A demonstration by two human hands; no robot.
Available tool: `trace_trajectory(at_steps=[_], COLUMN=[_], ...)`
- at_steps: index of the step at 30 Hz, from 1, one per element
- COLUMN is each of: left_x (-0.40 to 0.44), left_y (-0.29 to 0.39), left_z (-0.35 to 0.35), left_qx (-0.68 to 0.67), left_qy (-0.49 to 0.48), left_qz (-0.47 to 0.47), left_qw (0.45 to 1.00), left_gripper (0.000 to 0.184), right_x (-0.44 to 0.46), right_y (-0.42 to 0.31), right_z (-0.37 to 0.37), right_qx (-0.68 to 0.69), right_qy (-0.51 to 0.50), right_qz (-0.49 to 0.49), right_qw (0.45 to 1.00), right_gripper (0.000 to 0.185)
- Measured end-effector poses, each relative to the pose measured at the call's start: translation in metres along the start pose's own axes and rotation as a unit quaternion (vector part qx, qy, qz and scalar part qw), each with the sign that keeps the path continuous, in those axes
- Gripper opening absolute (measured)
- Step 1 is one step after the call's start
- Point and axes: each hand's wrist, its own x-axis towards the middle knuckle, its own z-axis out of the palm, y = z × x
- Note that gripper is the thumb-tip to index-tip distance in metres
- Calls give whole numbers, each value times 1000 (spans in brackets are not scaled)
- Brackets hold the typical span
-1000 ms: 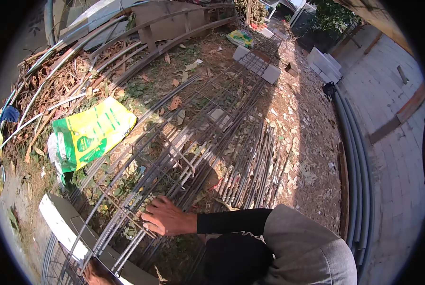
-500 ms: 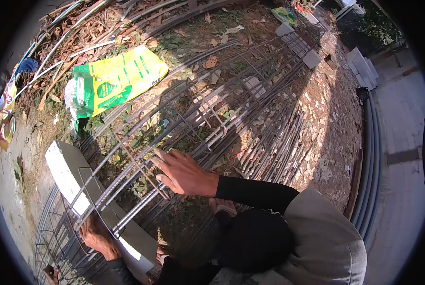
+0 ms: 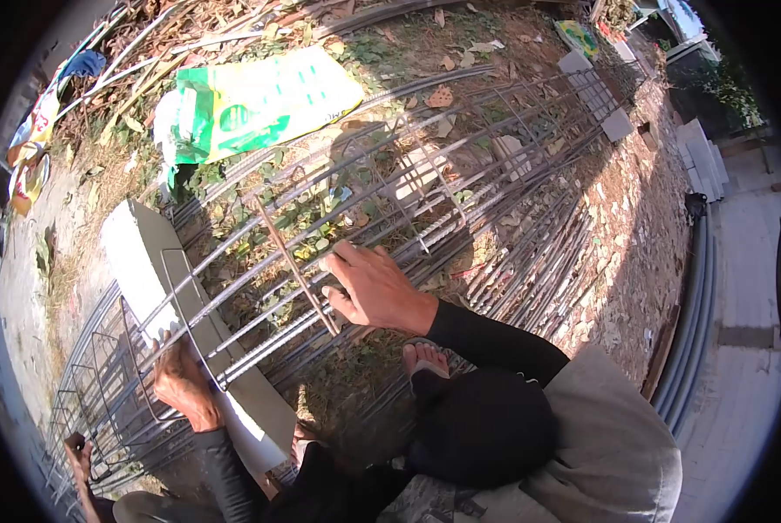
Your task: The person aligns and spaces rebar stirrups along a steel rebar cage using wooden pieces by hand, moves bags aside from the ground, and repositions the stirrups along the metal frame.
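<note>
A long rebar cage [image 3: 294, 228] of ribbed steel bars and bent stirrups runs diagonally over the ground. Its near end rests across a pale rectangular block [image 3: 137, 261]. My left hand [image 3: 185, 390] is closed round the bars beside this block, its fingertips partly hidden. Over the bars further along lies my right hand [image 3: 380, 289], with bent fingers and a gap between thumb and forefinger. Just left of those fingers, a rusty stirrup [image 3: 287, 253] crosses the cage at a slant.
A yellow-green sack [image 3: 268, 105] lies beyond the cage. Loose rebar [image 3: 530, 261] covers the ground to the right, with grey pipes [image 3: 682, 322] along the far right. More blocks [image 3: 617, 124] support the far end. Another person's hand [image 3: 78, 458] holds a dark object at lower left.
The view has shifted, so the scene sits higher and further right. My right hand's fingers are more bent than before. My left hand stays by the block.
</note>
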Motion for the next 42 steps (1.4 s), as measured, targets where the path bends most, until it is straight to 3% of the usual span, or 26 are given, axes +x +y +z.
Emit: trace_trajectory(at_steps=[3,4,8,12,14,17,19,20,22,23,24,25,28,29,33,37,42], left_x=[-2,-2,-5,-7,-4,-5,-8,-7,-10,-10,-8,-13,-31,-37,-55,-58,-60], left_y=[16,18,10,7,16,11,8,7,9,13,15,16,10,7,2,0,5], left_z=[-16,-19,-17,-14,-19,-15,-15,-15,-19,-21,-24,-29,-29,-30,-38,-43,-47], left_qx=[80,102,74,91,49,58,56,53,58,65,71,78,91,52,51,51,71], left_qy=[12,0,5,34,21,57,54,54,17,13,11,-68,-45,-109,-128,-161,-151], left_qz=[10,-2,-8,20,-22,34,38,41,19,24,29,-24,30,-1,2,-6,-6], left_qw=[997,995,997,995,998,996,996,996,998,998,997,994,994,993,990,986,986], left_gripper=[18,17,10,11,8,6,7,8,9,10,11,20,34,47,50,49,49], right_x=[7,7,13,26,48,103,131,147,165,167,171,175,171,171,174,168,170], right_y=[-7,-8,-23,-42,-76,-97,-86,-89,-95,-93,-89,-85,-89,-93,-99,-92,-103], right_z=[0,2,-12,-34,-52,-30,15,19,28,32,34,34,29,30,31,38,28], right_qx=[-25,-56,-115,-36,47,85,-10,20,14,35,53,72,117,130,27,105,66], right_qy=[-20,18,22,-34,-66,-28,-18,-170,-289,-300,-310,-320,-285,-260,-268,-204,-260], right_qz=[13,-17,-40,-60,-75,-228,-251,-198,-158,-169,-182,-196,-200,-207,-163,-189,-149], right_qw=[999,998,992,997,994,970,968,965,944,938,932,924,930,934,949,955,952], right_gripper=[38,36,37,32,29,31,37,42,39,37,36,35,34,37,55,62,52])
